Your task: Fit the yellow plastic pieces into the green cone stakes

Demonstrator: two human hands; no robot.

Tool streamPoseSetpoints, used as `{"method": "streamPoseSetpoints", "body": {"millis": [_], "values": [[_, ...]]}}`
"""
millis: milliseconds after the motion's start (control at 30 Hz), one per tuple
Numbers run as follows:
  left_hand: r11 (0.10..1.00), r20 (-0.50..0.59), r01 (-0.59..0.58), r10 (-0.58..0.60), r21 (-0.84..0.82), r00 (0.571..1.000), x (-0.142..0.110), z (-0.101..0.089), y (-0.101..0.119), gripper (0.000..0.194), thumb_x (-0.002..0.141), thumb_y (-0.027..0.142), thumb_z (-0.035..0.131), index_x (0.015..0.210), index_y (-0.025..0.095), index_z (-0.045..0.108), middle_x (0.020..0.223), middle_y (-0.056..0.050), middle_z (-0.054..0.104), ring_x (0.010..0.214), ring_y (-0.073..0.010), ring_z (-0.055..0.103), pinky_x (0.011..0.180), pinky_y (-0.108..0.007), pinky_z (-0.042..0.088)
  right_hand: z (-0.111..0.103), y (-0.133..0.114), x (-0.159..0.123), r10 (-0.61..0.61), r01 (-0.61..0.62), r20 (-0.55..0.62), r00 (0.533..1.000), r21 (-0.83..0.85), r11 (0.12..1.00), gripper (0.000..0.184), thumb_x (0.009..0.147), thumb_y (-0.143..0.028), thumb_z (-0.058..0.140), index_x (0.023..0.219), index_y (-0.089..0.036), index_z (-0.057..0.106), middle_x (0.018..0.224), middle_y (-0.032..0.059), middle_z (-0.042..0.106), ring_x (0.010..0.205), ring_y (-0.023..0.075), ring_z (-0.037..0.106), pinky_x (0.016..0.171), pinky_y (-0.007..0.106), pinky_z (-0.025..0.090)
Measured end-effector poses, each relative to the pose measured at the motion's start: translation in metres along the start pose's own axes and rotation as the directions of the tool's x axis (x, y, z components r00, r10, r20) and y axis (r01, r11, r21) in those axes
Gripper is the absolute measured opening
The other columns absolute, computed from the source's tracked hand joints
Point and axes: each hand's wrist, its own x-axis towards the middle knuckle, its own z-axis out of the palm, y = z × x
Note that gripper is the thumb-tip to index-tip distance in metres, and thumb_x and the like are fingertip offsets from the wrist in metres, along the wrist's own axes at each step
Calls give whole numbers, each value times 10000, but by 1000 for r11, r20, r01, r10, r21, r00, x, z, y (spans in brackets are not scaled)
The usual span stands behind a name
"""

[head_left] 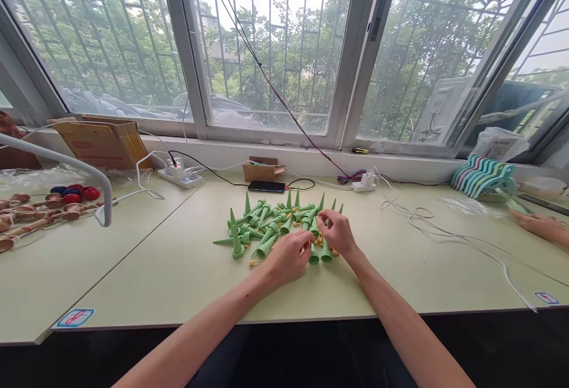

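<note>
A heap of green plastic spikes point(267, 237), cone-shaped with wide capped ends, lies in front of me. Small yellow pieces point(254, 263) are scattered among them. My left hand point(288, 256) is at the heap's near side, fingers curled and pinched; what they hold is hidden. My right hand point(338, 231) is closed at the fingertips around a green spike point(315, 228) between the two hands. Several spikes stand on their wide ends, such as one front-left spike point(237, 244); others lie on their sides.
Behind the heap are a phone point(267, 186) and a small cardboard box point(263, 170). Wooden toys point(71, 211) lie left, beyond a white curved bar point(104, 198). White cables point(427, 216) cross the right side. Another person's hand point(536, 225) is near teal plastic pieces point(482, 178).
</note>
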Motion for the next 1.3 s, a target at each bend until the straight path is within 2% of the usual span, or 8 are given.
{"method": "streamPoseSetpoints", "body": {"millis": [133,333,433,667,867,1133,1300], "values": [[999,60,-16,14,36,998,0,0,1,209,801,57,463,848,185,622,697,-2,591,593,-121,499,569,-230,344,-3,3,0,16,-15,72,997,-12,1000,203,877,-326,537,907,-179,675,777,31,675,598,144,555,606,253,435],[996,70,-10,4,85,998,-1,0,1,205,797,76,465,826,177,641,639,1,571,560,-120,474,566,-230,324,-3,0,0,41,-25,207,977,-80,996,237,831,-373,613,955,-186,687,804,36,679,745,184,624,685,272,457],[996,71,-14,8,85,997,-1,1,0,198,787,83,471,822,181,640,618,5,552,553,-122,460,558,-229,314,-5,-2,-1,83,-56,241,967,-114,992,281,828,-409,621,1002,-200,688,801,22,681,739,182,632,690,273,452],[996,57,-5,1,84,998,-1,0,-2,187,806,84,452,773,185,605,592,15,503,535,-119,411,548,-239,277,-4,-2,0,88,-47,313,946,-138,989,324,829,-417,614,1068,-206,674,793,16,672,711,176,619,673,268,434],[998,20,6,-7,66,1000,0,2,-6,172,810,74,445,765,187,566,593,28,475,550,-117,398,563,-243,274,-6,-6,0,91,-54,307,947,-124,991,293,834,-372,589,1050,-189,665,757,10,645,680,167,597,659,261,422],[989,-68,142,-144,-30,987,2,0,-9,124,868,137,449,882,182,564,619,33,527,541,-112,432,582,-232,338,-6,-3,-1,108,-103,215,971,-33,994,246,842,-374,567,989,-189,640,679,-20,601,593,141,535,609,250,407],[981,-103,184,-189,-64,976,4,0,-9,106,884,176,460,892,178,566,639,24,549,561,-116,464,584,-233,360,-7,-5,1,110,-120,149,983,57,991,200,866,-357,525,890,-188,629,684,-13,618,552,126,504,577,246,403]]}}
